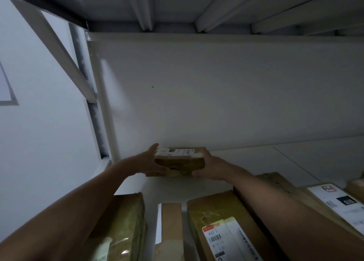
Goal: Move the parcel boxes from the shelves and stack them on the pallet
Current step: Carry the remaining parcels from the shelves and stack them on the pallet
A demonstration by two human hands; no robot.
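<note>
Right, we have the parcel box [180, 161] far back on the shelf [256, 158], long axis left-right; left hand [146, 162] and right hand [213, 165] each clasp one end, fingers [154, 147] round it.

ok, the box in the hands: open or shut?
Shut. The box has a flat top with a label across it; left hand and right hand grip its ends.
</note>
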